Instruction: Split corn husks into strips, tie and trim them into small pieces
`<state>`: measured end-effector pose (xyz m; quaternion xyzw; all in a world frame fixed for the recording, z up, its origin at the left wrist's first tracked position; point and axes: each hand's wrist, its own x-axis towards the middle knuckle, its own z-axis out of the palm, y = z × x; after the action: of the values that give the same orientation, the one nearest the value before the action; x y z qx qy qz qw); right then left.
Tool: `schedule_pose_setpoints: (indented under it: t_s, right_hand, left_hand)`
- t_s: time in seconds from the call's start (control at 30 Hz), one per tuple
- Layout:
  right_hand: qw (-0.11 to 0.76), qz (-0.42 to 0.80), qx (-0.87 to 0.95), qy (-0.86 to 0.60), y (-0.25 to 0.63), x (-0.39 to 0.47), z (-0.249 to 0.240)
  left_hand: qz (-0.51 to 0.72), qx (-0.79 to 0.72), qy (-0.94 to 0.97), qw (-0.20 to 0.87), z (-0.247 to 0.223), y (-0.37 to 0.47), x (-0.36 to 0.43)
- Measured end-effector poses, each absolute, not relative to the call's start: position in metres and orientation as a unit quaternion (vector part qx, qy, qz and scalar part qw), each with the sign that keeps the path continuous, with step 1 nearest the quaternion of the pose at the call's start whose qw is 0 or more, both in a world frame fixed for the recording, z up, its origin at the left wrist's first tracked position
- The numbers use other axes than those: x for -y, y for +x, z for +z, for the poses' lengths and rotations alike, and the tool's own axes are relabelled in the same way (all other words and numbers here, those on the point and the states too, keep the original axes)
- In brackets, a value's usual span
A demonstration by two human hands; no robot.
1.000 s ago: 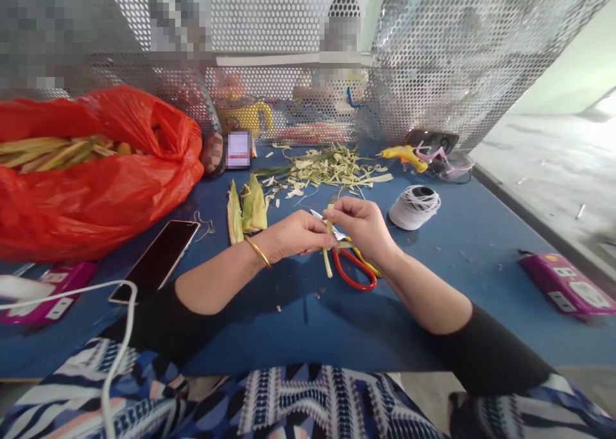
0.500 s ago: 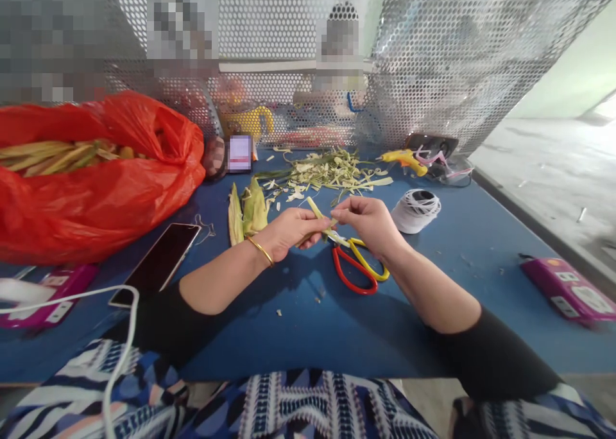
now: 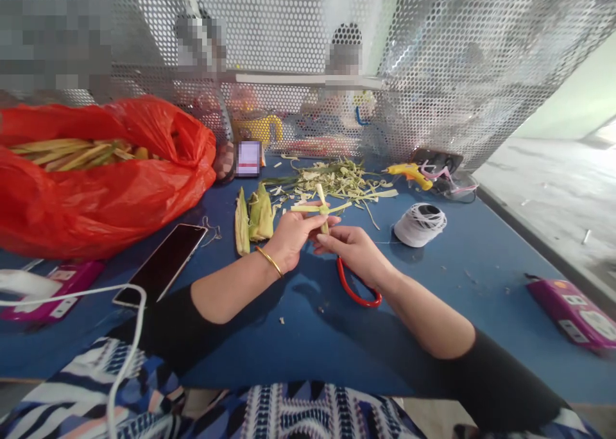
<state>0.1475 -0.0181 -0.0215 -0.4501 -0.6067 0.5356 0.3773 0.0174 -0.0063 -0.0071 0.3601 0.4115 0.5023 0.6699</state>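
Pale green husk strips [image 3: 323, 209] cross one another in a star-like shape between my fingers. My left hand [image 3: 296, 233], with a gold bangle at its wrist, pinches them from the left. On the lower end, my right hand [image 3: 349, 246] has its thumb and fingers closed around the strip. Beneath my right hand lie scissors with a red handle loop [image 3: 359, 291]; the rest of them is hidden. A thin thread runs from the white thread spool [image 3: 420, 225] towards my right hand. Husk pieces [image 3: 260, 213] lie left of my hands.
A red plastic bag [image 3: 106, 201] of husks fills the left side, near a dark phone [image 3: 163, 262]. Husk scraps [image 3: 337, 179] lie behind my hands, beside a yellow glue gun [image 3: 411, 174]. A purple box [image 3: 572, 310] sits right; people are behind the perforated screen [image 3: 289, 34].
The strips have turned and now show a crossed shape. My right hand has moved down to their lower end and over the scissors, covering the yellow loop. The view has shifted slightly.
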Motion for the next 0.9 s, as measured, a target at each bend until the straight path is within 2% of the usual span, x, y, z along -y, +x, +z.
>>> schedule_pose_setpoints:
  t_s: [0.17,0.47,0.7,0.9]
  right_hand:
    - [0.441,0.442,0.619,-0.476,0.1409,0.0235,-0.0311]
    - [0.434,0.352,0.707,-0.434,0.1392,0.0285,-0.0273]
    - [0.387,0.399,0.686,-0.469,0.1439,0.0228,-0.0289]
    - [0.380,0.413,0.693,-0.453,0.1467,0.0221,-0.0240]
  left_hand:
    - [0.510,-0.391,0.352,0.681,-0.0095,0.0190,0.0073]
    - [0.526,-0.421,0.331,0.660,-0.0102,0.0191,0.0075]
    - [0.472,-0.430,0.353,0.684,-0.0023,0.0109,0.0032]
    - [0.504,-0.433,0.368,0.651,-0.0044,0.0126,0.0046]
